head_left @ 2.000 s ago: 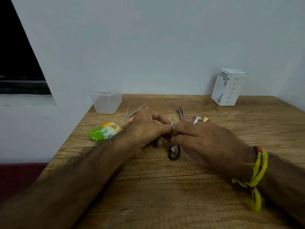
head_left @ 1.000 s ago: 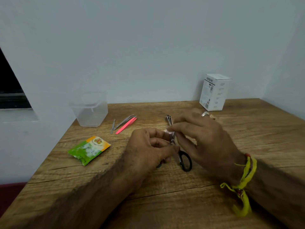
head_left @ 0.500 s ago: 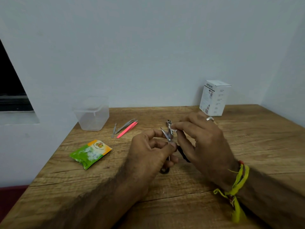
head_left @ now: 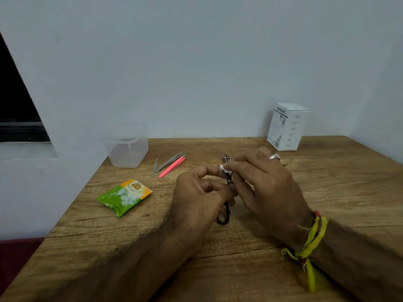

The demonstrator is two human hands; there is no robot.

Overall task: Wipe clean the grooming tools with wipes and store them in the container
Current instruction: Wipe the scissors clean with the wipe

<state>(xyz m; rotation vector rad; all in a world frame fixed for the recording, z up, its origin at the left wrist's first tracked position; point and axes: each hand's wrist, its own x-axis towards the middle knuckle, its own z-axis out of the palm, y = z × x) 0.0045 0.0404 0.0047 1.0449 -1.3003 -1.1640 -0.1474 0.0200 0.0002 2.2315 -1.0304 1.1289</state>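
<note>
Left hand [head_left: 196, 199]: grip closed around the small black-handled scissors [head_left: 226, 192], held just above the counter [head_left: 218, 269], blades up, one black loop hanging below the grip
Right hand [head_left: 261, 184]: grip pinching a scrap of white wipe [head_left: 225, 167] onto the blade tips, just above the left grip
Just changed: half a second ago the wipe sat lower on the opened blades; now it is at the tips, so this tool looks nearly wiped, and storing it likely comes next
Other tools: grey tweezers [head_left: 169, 163], pink tweezers [head_left: 172, 167] and a thin metal pick [head_left: 154, 167] lie together beyond and to the left of the grip; a nail clipper [head_left: 226, 158] sits just behind it; all still on the counter, untouched
Container [head_left: 126, 147]: clear plastic tub, far left of the grip by the wall, lidless, appears to hold nothing yet
Wipe sachet [head_left: 124, 196]: green and orange, flat on the counter left of the grip
White box [head_left: 287, 127]: closed, standing well beyond and right of the grip; contents unseen
</note>
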